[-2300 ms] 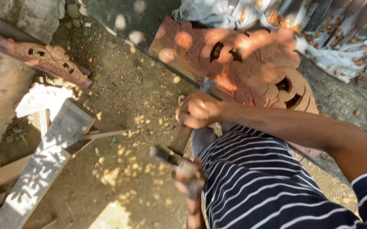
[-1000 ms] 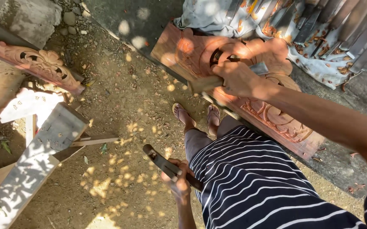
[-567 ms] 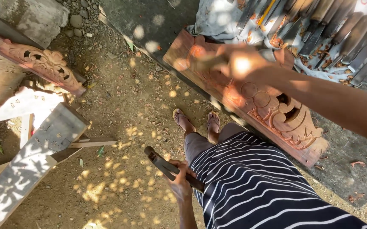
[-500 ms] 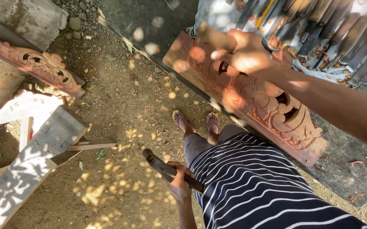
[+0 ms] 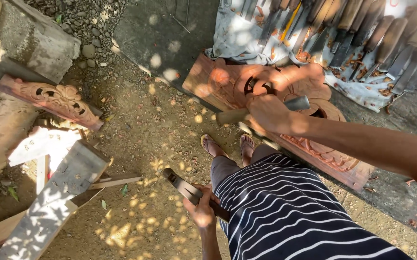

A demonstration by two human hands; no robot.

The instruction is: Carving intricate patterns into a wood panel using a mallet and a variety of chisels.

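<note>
I see my right hand (image 5: 266, 111) wrapped tight around a wooden-handled mallet or chisel-like tool (image 5: 247, 113), gripped mid-shaft so both ends stick out either side of my fist. The tool lies crosswise over the carved wooden panel (image 5: 309, 144), which rests on the ground and shows a pierced floral relief in reddish wood. I cannot tell whether the tool touches the panel surface.

My left hand (image 5: 201, 212) sits nearer me than the panel, on its left, down beside my leg, closed around a dark flat-bladed tool (image 5: 189, 191) whose end points away over the dirt.

My sandalled feet (image 5: 227, 147) stand just beside the panel's near edge. Beyond the panel, a cloth (image 5: 247, 38) is spread out with a row of wooden-handled chisels (image 5: 362, 33) lying on it, touching the panel's far edge.

Well to the left of the panel, a second carved piece (image 5: 54, 98) leans against a concrete block (image 5: 39, 43), with rough timber offcuts (image 5: 59, 192) lying nearer me.
</note>
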